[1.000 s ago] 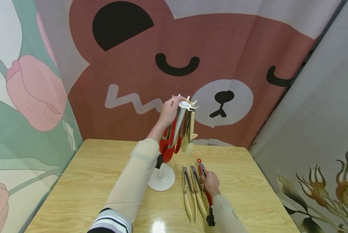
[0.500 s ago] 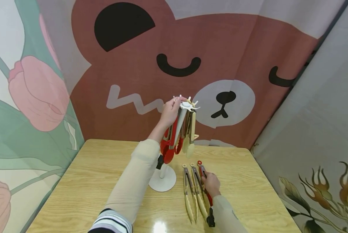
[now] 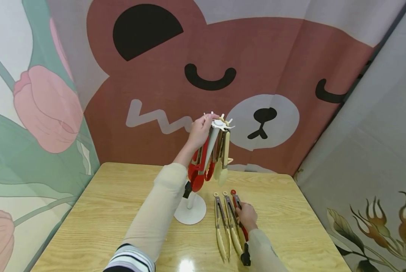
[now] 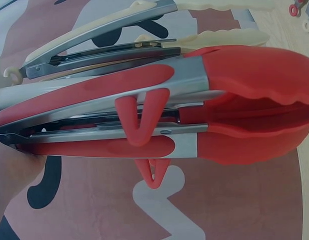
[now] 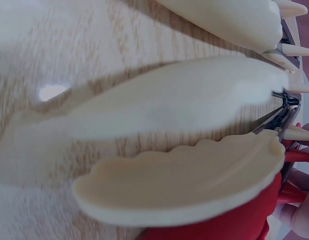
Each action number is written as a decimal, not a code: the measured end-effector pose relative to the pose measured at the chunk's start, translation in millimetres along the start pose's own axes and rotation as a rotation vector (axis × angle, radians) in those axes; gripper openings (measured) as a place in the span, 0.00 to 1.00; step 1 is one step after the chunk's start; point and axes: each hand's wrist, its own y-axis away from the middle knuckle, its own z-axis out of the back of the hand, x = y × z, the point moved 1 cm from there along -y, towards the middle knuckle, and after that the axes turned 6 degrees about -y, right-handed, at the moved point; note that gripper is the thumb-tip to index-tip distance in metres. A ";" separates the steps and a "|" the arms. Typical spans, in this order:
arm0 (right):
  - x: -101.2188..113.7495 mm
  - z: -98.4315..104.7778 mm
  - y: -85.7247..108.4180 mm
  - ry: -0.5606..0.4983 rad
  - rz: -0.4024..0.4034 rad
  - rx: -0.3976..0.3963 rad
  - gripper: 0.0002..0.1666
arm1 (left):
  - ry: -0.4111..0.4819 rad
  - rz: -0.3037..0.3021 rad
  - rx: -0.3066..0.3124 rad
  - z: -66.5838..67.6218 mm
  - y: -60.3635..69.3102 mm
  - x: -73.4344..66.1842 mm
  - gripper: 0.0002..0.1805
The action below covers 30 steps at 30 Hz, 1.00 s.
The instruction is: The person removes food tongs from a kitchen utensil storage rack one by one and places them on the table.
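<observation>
At the top of a white rack [image 3: 219,124] with hooks, my left hand [image 3: 200,130] has its fingers curled by the upper end of red-tipped tongs [image 4: 259,75]. The left wrist view shows these tongs close up, jaws slightly apart; my fingertips are hidden there. Other red and cream tongs [image 3: 226,151] hang round the post. On the table, my right hand [image 3: 247,214] grips red tongs [image 3: 235,198] by the handle. Left of them lie two cream-tipped tongs [image 3: 221,241], side by side. Their pale scalloped tips [image 5: 184,185] fill much of the right wrist view.
The rack's round white base [image 3: 190,213] stands on the wooden table [image 3: 121,211]. Behind the table hangs a curtain [image 3: 148,147] with a bear print. Another grey curtain [image 3: 359,151] hangs at the right.
The head view has shifted a little, so everything sits slightly farther right. Both hands keep the same places at the rack and on the table.
</observation>
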 end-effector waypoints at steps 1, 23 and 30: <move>-0.2 -0.1 0.2 -0.004 -0.004 -0.001 0.16 | -0.001 -0.002 0.002 -0.2 0.1 0.1 0.18; -1.1 0.6 -0.2 -0.018 -0.028 0.030 0.14 | 0.006 -0.009 -0.001 -0.1 -0.1 0.2 0.18; -0.8 -0.3 -0.9 -0.017 -0.036 0.029 0.11 | 0.008 -0.013 0.002 -0.1 0.2 0.0 0.18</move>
